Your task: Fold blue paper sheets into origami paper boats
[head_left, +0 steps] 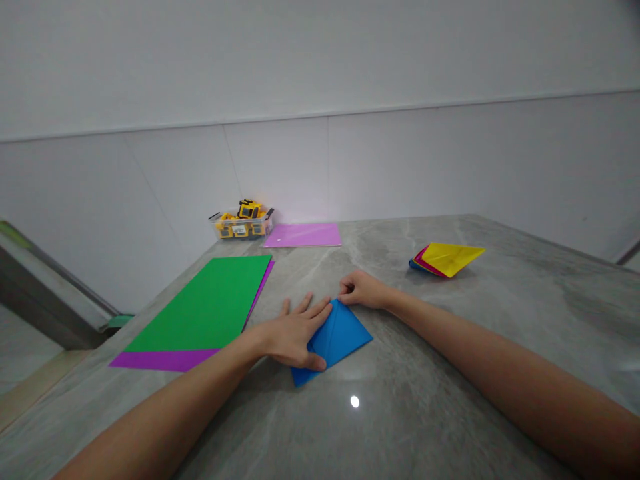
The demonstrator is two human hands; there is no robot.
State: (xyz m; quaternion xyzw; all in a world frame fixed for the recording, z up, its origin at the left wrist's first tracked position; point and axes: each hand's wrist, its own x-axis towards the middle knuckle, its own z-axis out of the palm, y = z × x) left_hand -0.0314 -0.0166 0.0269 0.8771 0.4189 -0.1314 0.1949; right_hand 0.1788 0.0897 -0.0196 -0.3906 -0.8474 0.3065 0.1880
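A folded sheet of blue paper [345, 332] lies on the grey marble-patterned table in front of me, with crease lines running down from its top corner. My left hand [296, 333] rests flat on its left part, fingers spread and thumb near the lower edge, covering some of the paper. At the top corner, my right hand [361, 289] is closed, its thumb and curled index finger pinched at the paper's tip. The right hand's other fingers are curled in and partly hidden.
Left of my hands lie green paper [210, 303] and purple paper [165, 361] beneath it. Pink sheets [303, 235] sit at the back, beside a clear bin [240, 229] of yellow toy vehicles [250, 210]. Folded yellow paper [453, 257] with red and blue pieces stands at right.
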